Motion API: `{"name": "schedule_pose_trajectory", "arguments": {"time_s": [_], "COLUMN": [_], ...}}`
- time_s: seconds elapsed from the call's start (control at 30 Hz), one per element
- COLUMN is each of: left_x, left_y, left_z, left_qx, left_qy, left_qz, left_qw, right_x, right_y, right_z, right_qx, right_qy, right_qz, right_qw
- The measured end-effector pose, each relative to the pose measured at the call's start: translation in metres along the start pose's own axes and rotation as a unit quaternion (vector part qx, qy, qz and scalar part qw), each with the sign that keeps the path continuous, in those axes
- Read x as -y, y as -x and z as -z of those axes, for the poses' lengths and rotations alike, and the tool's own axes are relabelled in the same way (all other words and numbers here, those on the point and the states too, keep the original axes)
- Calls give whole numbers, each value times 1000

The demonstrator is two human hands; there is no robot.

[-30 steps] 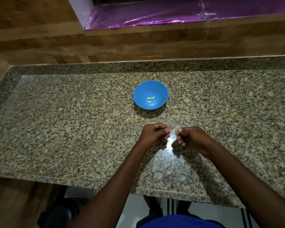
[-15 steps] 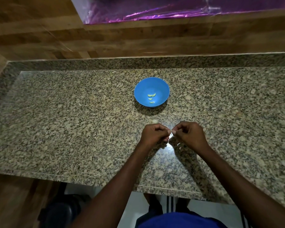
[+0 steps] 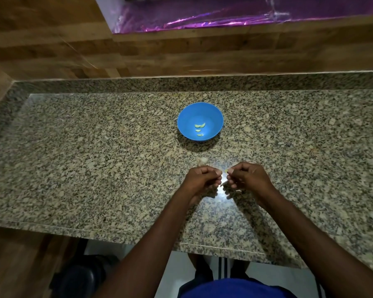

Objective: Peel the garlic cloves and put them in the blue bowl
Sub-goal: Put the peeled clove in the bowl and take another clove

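Above counter, right hand pinches garlic clove; left hand curled.

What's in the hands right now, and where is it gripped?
The right hand pinches a small garlic clove by its end. The left hand is curled; its contents cannot be told.

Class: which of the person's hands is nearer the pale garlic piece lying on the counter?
Left. The left hand sits just below the garlic piece, almost touching; the right hand is off to its right.
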State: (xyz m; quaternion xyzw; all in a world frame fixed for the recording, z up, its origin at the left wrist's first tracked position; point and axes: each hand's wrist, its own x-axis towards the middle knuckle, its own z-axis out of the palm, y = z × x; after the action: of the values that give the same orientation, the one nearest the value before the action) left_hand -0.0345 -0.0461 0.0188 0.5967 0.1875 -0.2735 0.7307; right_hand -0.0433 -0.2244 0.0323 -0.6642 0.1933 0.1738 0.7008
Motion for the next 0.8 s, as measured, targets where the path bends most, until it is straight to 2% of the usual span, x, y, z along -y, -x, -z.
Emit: {"name": "schedule_pose_trajectory", "arguments": {"time_s": [0.33, 0.57, 0.73, 0.8], "left_x": [3, 8, 9, 8], "left_y": [-4, -8, -10, -10], "left_z": [-13, -24, -32, -34], "left_qx": [-35, -72, -103, -100], "left_qy": [-47, -75, -99, -113], "left_qz": [-54, -74, -67, -77], "left_qw": [997, 992, 987, 986], "right_x": [-5, -14, -15, -15], "right_y": [0, 0, 0, -2], "right_z": [-8, -9, -10, -9], "right_qx": [-67, -128, -149, -152], "right_qy": [75, 172, 185, 169], "right_qz": [51, 106, 131, 115], "right_qw": [994, 971, 963, 967]}}
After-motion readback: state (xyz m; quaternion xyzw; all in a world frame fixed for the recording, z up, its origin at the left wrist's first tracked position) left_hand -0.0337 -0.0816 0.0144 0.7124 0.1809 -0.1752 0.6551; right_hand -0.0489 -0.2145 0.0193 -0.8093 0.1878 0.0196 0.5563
